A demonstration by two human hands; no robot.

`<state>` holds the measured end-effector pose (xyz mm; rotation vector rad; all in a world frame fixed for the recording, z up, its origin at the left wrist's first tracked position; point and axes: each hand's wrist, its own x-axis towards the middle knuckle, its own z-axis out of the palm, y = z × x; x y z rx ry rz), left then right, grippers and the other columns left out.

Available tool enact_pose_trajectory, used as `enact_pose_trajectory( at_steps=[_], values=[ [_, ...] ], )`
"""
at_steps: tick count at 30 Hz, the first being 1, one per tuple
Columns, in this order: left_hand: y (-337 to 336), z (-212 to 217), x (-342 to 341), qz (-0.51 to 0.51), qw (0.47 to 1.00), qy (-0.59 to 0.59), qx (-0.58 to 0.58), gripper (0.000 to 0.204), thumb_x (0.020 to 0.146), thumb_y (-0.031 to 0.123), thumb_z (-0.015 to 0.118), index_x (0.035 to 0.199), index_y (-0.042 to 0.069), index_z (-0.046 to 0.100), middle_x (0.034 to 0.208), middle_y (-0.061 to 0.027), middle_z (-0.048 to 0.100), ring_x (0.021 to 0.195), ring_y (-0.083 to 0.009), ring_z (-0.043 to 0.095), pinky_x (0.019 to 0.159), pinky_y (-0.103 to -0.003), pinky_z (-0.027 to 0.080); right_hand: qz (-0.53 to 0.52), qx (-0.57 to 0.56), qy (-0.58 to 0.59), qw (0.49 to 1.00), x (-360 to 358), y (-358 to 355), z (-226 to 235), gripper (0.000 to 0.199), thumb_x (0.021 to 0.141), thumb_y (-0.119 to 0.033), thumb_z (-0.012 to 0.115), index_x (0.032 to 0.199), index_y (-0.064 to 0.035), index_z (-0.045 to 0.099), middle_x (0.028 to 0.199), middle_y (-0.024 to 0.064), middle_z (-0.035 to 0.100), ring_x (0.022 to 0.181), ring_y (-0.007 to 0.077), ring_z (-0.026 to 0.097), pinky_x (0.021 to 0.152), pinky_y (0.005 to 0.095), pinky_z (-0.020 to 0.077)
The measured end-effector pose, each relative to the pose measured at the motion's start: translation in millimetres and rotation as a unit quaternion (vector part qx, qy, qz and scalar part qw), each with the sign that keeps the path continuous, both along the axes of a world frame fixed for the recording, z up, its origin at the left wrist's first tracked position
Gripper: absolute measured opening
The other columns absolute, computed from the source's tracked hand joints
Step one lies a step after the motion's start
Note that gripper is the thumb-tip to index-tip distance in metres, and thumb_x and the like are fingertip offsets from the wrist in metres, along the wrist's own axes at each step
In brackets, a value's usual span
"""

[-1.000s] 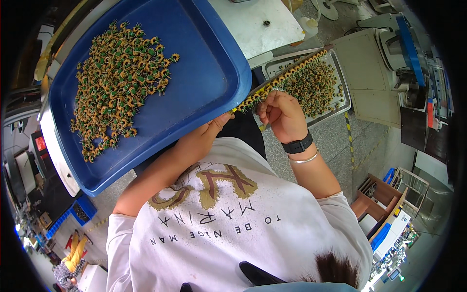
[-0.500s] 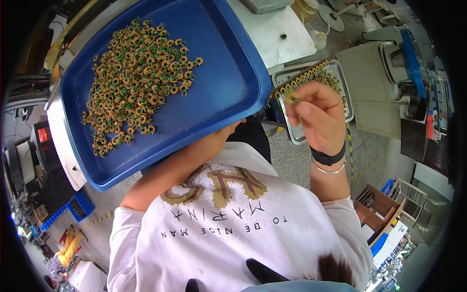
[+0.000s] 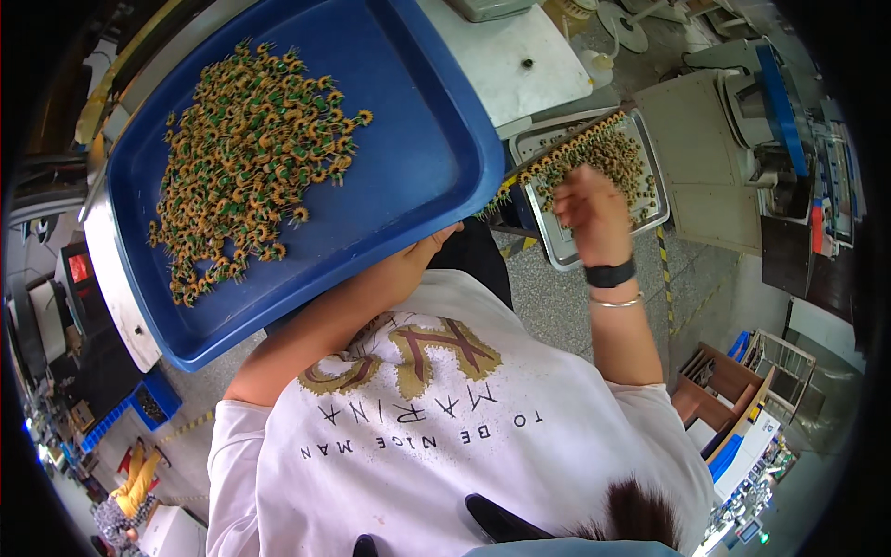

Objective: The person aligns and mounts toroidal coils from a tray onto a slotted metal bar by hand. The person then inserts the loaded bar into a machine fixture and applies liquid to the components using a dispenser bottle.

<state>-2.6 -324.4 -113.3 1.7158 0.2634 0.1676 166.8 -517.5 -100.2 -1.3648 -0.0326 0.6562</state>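
Head view: the right hand (image 3: 588, 206) is raised over the metal tray (image 3: 560, 251), fingers bunched loosely at the near end of a long rod threaded with small yellow-and-green coils (image 3: 568, 144). The rod slants up and to the right across the tray's near-left part, above the loose coils heaped inside it. Whether the fingers actually pinch the rod cannot be told, as the back of the hand hides them. A black wristband and a thin bangle sit on that wrist.

The left hand (image 3: 429, 252) is tucked under the near rim of the big blue tray (image 3: 408, 139). Only its knuckles show, so its grasp cannot be told. A spread of the same coils (image 3: 246, 153) lies on the blue tray's far-left half, well apart from both hands.

Half a second ago the right hand was lower and closer to the blue tray's corner. Now it has moved up and right, over the metal tray. The blue tray has tilted and shifted a little. The pile on it keeps its shape.
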Motion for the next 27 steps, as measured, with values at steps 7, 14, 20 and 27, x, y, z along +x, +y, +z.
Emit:
enact_pose_trajectory(
  at_steps=[7, 14, 20, 27],
  values=[
    [-8.9, -2.0, 10.3, -0.035, 0.998, 0.048, -0.019, 0.022, 0.092, 0.019, 0.045, 0.091, 0.002, 0.059, 0.060, 0.0051, 0.035, 0.057, -0.0045, 0.033, 0.053, -0.018, 0.030, 0.027, 0.172, 0.151, 0.973, -14.6, 9.0, -27.2, 0.021, 0.086, -0.024, 0.056, 0.087, -0.0034, 0.053, 0.078, 0.0114, 0.062, 0.068, 0.0175, 0.060, 0.055, 0.0255, 0.0478],
    [-21.8, -13.5, 26.3, -0.040, 0.998, 0.051, 0.014, 0.021, 0.091, 0.018, 0.046, 0.089, 0.002, 0.059, 0.060, 0.0039, 0.040, 0.056, -0.0050, 0.037, 0.052, -0.019, 0.032, -0.009, 0.104, 0.159, 0.982, -14.0, 5.2, -36.1, 0.016, 0.082, -0.018, 0.062, 0.079, -0.0045, 0.054, 0.072, 0.0078, 0.061, 0.061, 0.0134, 0.059, 0.051, 0.0228, 0.0464],
    [-31.4, -11.5, 48.8, -0.108, 0.989, 0.089, 0.048, 0.024, 0.088, 0.019, 0.048, 0.083, -0.002, 0.057, 0.064, -0.0129, 0.053, 0.058, -0.0231, 0.050, 0.055, -0.033, 0.039, -0.056, 0.104, 0.186, 0.975, -0.6, -17.7, -61.3, 0.017, 0.081, -0.019, 0.064, 0.076, -0.0056, 0.055, 0.068, 0.0044, 0.058, 0.056, 0.0113, 0.055, 0.050, 0.0208, 0.0453],
    [-39.6, -12.2, 69.1, -0.123, 0.988, 0.068, 0.061, 0.024, 0.088, 0.018, 0.048, 0.080, -0.003, 0.056, 0.063, -0.0165, 0.050, 0.055, -0.0267, 0.049, 0.053, -0.035, 0.038, -0.104, 0.113, 0.212, 0.965, 18.0, -30.1, -72.1, 0.017, 0.079, -0.017, 0.066, 0.079, -0.0046, 0.055, 0.066, 0.0033, 0.057, 0.056, 0.0109, 0.055, 0.046, 0.0188, 0.0449]
  ],
)
